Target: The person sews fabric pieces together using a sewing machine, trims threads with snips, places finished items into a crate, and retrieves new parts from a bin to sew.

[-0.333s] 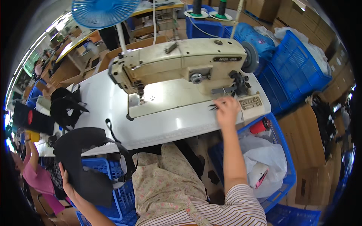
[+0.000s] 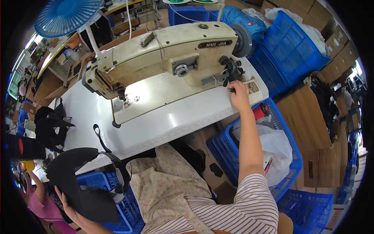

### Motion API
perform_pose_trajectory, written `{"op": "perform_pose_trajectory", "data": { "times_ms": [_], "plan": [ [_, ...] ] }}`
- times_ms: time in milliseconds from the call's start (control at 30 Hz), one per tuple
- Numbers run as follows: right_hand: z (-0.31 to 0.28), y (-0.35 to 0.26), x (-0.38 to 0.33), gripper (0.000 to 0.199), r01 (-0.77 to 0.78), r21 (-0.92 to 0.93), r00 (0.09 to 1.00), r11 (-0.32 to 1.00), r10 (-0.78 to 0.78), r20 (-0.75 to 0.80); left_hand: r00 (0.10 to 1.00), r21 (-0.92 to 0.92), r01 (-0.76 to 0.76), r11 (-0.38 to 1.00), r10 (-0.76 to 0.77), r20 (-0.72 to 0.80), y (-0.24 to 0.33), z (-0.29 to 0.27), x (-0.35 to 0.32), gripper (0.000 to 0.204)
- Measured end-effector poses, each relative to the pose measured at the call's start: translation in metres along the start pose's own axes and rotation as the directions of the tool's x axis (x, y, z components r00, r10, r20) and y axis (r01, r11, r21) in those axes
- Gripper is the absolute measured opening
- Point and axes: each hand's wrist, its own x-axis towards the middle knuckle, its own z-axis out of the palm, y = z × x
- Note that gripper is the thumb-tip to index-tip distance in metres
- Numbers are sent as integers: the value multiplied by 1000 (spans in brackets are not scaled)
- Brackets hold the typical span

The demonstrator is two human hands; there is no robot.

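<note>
At the lower left, my left hand grips a large black curved fabric piece, its fingers partly hidden behind it. A black strap loop trails from that piece onto the table edge. My right hand is closed round a small dark pointed tool, mostly hidden in the fingers. It is by the right end of the cream sewing machine, near the bobbin-winder parts. The machine's needle area has no fabric under it. More black fabric pieces lie on the table's left end.
The white table spans the middle. Blue baskets stand below left and right, the right one holding white plastic bags and a red thread cone. A blue fan stands behind. A person in pink works at far left.
The view has shifted, moving the machine up and left in the picture. My right hand has moved right and closer to the winder parts. My left hand still holds the black fabric piece.
</note>
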Motion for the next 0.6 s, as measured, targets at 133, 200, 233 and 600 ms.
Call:
{"op": "perform_pose_trajectory", "data": {
  "times_ms": [133, 200, 233, 600],
  "plan": [
    [-20, 10, -3, 33, -66, 286, 991, 956, 29, 132, 997, 18, 40, 999, -41, 61, -2, 1, 4, 52],
    [-28, 13, -11, 37, -105, 344, 982, 933, 43, 182, 994, 34, 63, 997, -66, 90, -2, 3, 6, 52],
    [-33, 13, -14, 42, -125, 404, 974, 906, 35, 223, 991, 37, 74, 997, -78, 106, -3, 3, 7, 52],
    [3, 103, -227, 20, -508, -208, 727, 836, 545, 418, 963, 31, 86, 996, -91, 253, -6, 12, 17, 52]
  ]
}}
